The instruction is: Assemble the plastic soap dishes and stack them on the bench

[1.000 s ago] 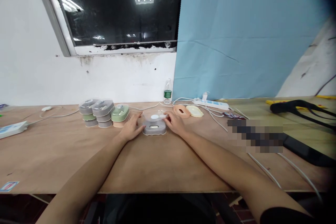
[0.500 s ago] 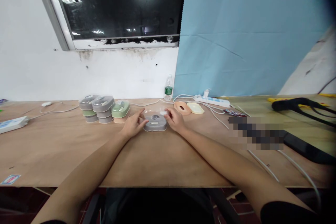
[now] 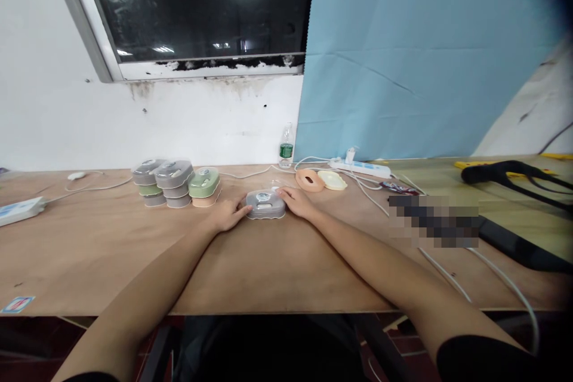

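Note:
In front of me on the table sits a small grey rounded box (image 3: pixel 265 205) with a clear plastic cover and a round label on top. My left hand (image 3: pixel 230 215) is at its left side, thumb along the near left edge and fingers partly hidden behind. My right hand (image 3: pixel 295 200) holds the back right corner with the fingers bent. A bit of clear plastic shows behind the box. To the left stand stacks of similar boxes, grey ones (image 3: pixel 174 176) and a green one (image 3: pixel 205 182) on a peach one (image 3: pixel 206 198).
Behind the right hand lie an orange oval piece (image 3: pixel 309 180) with a slot and a pale yellow dish (image 3: pixel 332 180). A water bottle (image 3: pixel 286 148) stands by the wall. White cables and power strips (image 3: pixel 360 167) run along the back; a black strap (image 3: pixel 505 176) lies at right.
Both hands have come down against the box. The clear plastic that stood raised behind and above it is now lower, close over the box. The view has shifted slightly.

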